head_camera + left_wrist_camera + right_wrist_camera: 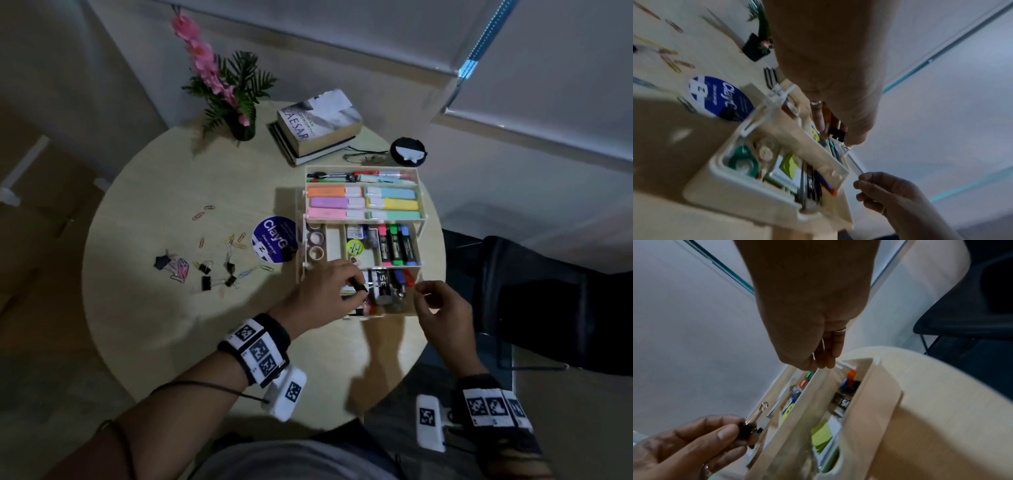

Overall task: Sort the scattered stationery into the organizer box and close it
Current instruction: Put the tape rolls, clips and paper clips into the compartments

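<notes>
Left hand [322,291] pinching a black binder clip [748,429] over organizer box [363,236], near tier. Right hand [442,308] loosely curled, seems empty. I'd drop the clip into a free compartment, clear of the markers. More clips [209,270] still scattered on table [171,325].

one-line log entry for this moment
left hand: pinches binder clip over organizer box | right hand: holds nothing clear | box: open | loose clips: on table

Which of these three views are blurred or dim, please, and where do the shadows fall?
Head view: dim but fairly sharp; the hands' shadows fall on the round pale wooden table below them. Left wrist view: motion-blurred across the cream plastic organizer box. Right wrist view: box soft; the left hand pinching a black binder clip shows clearer.
</notes>
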The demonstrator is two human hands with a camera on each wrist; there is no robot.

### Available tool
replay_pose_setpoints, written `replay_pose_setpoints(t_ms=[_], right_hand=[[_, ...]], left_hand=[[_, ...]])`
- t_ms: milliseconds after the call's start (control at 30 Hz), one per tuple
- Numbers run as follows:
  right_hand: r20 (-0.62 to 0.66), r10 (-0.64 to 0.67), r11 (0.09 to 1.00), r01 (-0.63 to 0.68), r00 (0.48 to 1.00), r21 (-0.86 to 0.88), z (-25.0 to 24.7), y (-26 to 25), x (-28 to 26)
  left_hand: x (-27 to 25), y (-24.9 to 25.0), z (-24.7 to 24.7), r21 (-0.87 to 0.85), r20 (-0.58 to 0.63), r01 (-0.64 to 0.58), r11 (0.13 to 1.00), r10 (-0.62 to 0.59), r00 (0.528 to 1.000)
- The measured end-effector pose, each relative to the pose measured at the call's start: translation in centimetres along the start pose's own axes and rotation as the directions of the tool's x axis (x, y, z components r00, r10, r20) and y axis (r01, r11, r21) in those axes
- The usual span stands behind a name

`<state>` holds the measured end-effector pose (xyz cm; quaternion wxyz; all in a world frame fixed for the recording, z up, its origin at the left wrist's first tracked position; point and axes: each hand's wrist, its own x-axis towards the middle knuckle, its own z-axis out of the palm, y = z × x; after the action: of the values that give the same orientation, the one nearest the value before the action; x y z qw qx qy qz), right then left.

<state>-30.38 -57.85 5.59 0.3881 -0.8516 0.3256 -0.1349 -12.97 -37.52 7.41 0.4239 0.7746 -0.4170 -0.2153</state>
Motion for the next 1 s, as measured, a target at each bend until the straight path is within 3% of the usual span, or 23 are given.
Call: replay_pose_setpoints(t_ms=[167, 433, 700, 1000], right_hand=[[0.094, 0.06, 0.998, -0.061, 0.994, 0.01, -2.0, 3.6, -1.6], [0.278, 0.024, 1.0, -0.019, 0.96, -0.021, -2.7, 5.3, -3.4], [0.321, -0.007, 1.0, 0.01, 0.947, -0.006, -2.5, 5.6, -3.7], [0.322, -0.031, 1.0, 0.031, 0.946, 0.005, -1.2, 4.7, -2.5]], left_hand=[[1.2, 1.6, 6.2, 0.053, 0.102, 0.043, 0.998, -0.048, 0.994], [4.6, 2.1, 11.4, 0.157, 0.2, 0.143, 0.977, -0.173, 0.964], [5.6, 2.0, 10.9, 0.173, 0.236, 0.233, 0.957, -0.269, 0.934], [5.0, 1.8, 7.8, 0.12, 0.158, 0.272, 0.955, -0.289, 0.944]])
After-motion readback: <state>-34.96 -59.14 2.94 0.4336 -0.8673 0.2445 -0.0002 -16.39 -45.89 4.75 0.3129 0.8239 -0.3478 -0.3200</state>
